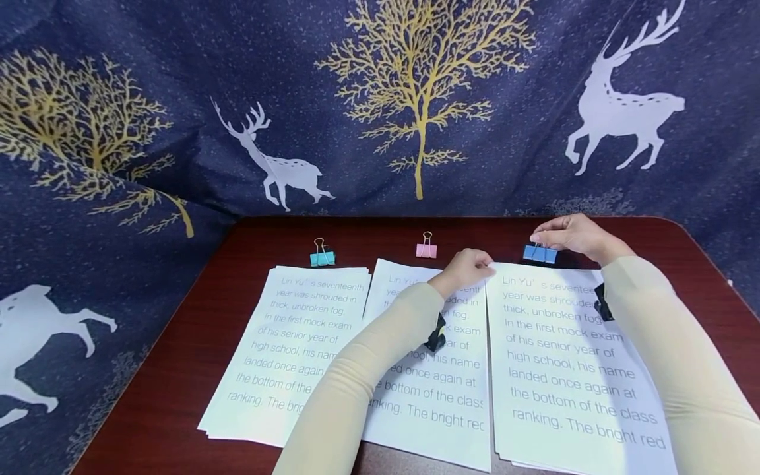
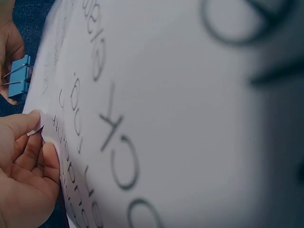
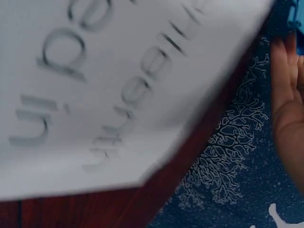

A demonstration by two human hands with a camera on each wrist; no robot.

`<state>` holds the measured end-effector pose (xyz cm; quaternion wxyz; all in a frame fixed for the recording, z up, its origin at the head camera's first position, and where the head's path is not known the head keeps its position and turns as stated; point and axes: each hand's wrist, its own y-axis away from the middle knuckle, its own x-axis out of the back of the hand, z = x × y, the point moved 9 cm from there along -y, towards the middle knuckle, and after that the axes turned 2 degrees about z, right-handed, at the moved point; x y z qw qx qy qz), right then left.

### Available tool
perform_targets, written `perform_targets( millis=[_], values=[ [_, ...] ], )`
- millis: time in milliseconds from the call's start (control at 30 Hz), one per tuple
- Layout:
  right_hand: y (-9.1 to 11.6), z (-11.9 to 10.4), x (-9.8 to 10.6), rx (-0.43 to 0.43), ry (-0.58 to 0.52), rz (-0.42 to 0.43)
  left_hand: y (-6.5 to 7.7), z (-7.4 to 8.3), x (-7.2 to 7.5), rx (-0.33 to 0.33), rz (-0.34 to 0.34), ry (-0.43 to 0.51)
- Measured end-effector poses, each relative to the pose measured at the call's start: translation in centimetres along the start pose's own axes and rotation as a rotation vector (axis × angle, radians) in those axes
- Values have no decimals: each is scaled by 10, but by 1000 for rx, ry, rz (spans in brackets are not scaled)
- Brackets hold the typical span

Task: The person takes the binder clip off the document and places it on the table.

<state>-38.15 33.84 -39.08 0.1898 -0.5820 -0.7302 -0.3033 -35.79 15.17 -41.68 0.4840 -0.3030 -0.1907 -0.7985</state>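
My right hand [image 1: 574, 236] holds a blue binder clip [image 1: 540, 254] by its wire handles, just beyond the top edge of the right-hand paper stack [image 1: 564, 369]. At that stack's top left corner, my left hand [image 1: 466, 270] pinches the paper. The left wrist view shows the left thumb and fingers [image 2: 28, 161] on the sheet edge, with the blue clip [image 2: 19, 78] close by in the other hand. In the right wrist view, the clip [image 3: 298, 23] is partly cut off above the right hand [image 3: 289, 114].
A middle stack [image 1: 427, 396] and a left stack [image 1: 297, 330] of printed sheets lie alongside on the dark red table [image 1: 166, 376]. Behind them are a pink binder clip [image 1: 426, 251] and a teal binder clip [image 1: 322, 258]. A patterned blue cloth [image 1: 380, 171] hangs at the table's back.
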Motion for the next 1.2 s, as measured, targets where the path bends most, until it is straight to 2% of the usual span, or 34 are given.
perform_targets(
  millis=[200,333,533,800,1067,1200],
  values=[
    [-6,3,-1,-39,30,54,-1,-1,0,23,-1,2],
    [-9,11,-6,-78,50,62,-1,-1,-1,38,-7,7],
    [-11,15,-14,-83,81,48,0,-3,3,63,5,16],
    [-9,12,-16,-95,74,38,0,-3,16,34,34,50],
    [-11,10,-13,-50,67,36,0,-3,29,40,55,158],
    [-10,8,-9,-22,92,58,-3,-2,35,22,79,131]
  ],
)
